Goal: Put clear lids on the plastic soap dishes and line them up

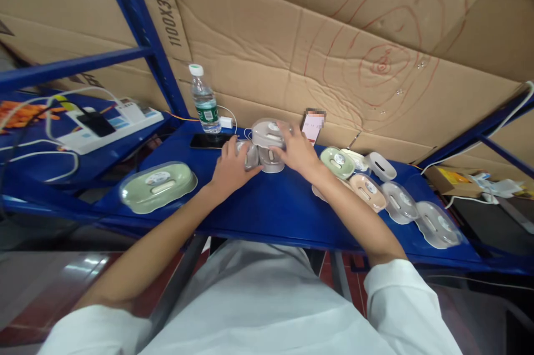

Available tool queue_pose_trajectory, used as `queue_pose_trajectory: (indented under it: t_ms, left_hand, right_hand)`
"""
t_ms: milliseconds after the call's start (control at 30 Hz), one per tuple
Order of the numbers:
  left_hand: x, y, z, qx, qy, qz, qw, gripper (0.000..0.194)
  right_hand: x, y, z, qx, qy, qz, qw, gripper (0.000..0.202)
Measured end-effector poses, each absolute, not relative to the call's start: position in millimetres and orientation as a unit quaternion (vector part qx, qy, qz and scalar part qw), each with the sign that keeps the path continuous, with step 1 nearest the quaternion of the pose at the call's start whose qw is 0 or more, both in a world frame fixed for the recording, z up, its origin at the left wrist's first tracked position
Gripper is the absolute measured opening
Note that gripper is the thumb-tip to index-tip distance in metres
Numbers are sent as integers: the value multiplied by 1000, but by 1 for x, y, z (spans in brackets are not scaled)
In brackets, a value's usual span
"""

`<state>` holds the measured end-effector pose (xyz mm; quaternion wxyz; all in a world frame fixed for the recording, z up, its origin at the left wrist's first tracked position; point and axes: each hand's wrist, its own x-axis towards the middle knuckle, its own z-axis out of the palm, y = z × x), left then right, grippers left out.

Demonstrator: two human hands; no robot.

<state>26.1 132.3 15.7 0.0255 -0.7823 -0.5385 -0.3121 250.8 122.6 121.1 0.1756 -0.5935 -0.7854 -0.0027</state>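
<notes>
My left hand [231, 168] and my right hand [293, 150] meet over a grey plastic soap box [267, 143] on the blue shelf [267, 210]. The right hand lies on top of the box, fingers over its lid and base. In my left hand is a smaller grey piece [249, 154], pressed against the box's left side. A finished pale green soap box with a clear lid [157, 185] lies to the left of my left forearm.
A row of soap box parts [387, 193] in green, beige, white and clear stretches to the right. A water bottle [204, 100], a dark phone [211, 141], a second phone [312, 126] and a power strip [112, 121] sit behind. Cardboard lines the back.
</notes>
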Motion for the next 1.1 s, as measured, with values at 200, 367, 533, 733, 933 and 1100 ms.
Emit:
queue_pose_trajectory:
  t_ms: [200, 367, 533, 733, 933, 1100]
  left_hand:
    - [29, 165, 14, -799, -497, -338, 7, 60]
    - [31, 193, 14, -793, -500, -349, -7, 61]
    - [30, 205, 12, -801, -494, -337, -32, 87]
    - [6, 141, 11, -804, -468, -367, 15, 98]
    - [-1, 62, -7, -824, -463, -324, -26, 77]
    - [-2, 56, -19, -805, -471, -355, -67, 78]
  right_hand:
    - [211, 182, 119, -654, -745, 22, 131, 79]
    - [223, 194, 107, -673, -717, 37, 180, 78]
    - [232, 191, 95, -652, -735, 44, 183, 79]
    - [231, 181, 75, -600, -776, 49, 188, 85]
    - [248, 146, 74, -614, -766, 23, 189, 101]
    - [250, 82, 73, -646, -754, -21, 117, 55]
